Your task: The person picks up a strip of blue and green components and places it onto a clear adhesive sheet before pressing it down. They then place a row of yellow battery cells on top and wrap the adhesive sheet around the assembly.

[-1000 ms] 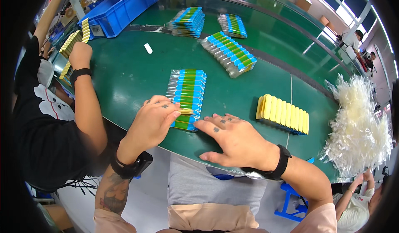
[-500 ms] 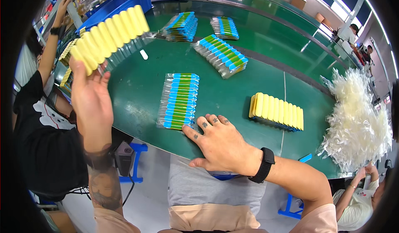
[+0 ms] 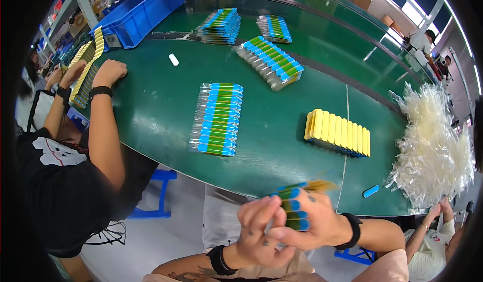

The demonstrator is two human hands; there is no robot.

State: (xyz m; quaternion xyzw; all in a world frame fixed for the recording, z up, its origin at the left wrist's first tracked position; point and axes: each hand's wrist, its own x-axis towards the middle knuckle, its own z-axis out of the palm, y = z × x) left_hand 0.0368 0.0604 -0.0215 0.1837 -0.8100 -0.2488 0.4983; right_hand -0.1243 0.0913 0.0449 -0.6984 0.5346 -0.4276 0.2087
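Note:
Both hands meet low in front of me, past the table's front edge. My right hand [image 3: 319,219] grips a strip of blue-and-green oblong pieces [image 3: 294,209], a yellow edge showing blurred at its far end. My left hand [image 3: 264,231] has its fingers curled together against the near side of this strip; motion blur hides part of their grip. Beyond them lies a row of blue-and-green oblong pieces in clear sleeves [image 3: 221,120]. A stack of yellow-faced oblong pieces [image 3: 338,132] stands to the right, with blue showing underneath.
Sleeved stacks [image 3: 274,63] lie farther back on the green table [image 3: 166,106]. Clear plastic strips [image 3: 430,146] are heaped at the right, near a single blue piece [image 3: 371,191]. A co-worker's arm [image 3: 105,126] reaches in at left, by yellow strips and a blue bin [image 3: 138,20].
My left hand has come down from the far left, where it held up a yellow-faced strip, to meet my right hand. My right hand has left the table. The co-worker's arm now reaches onto the table.

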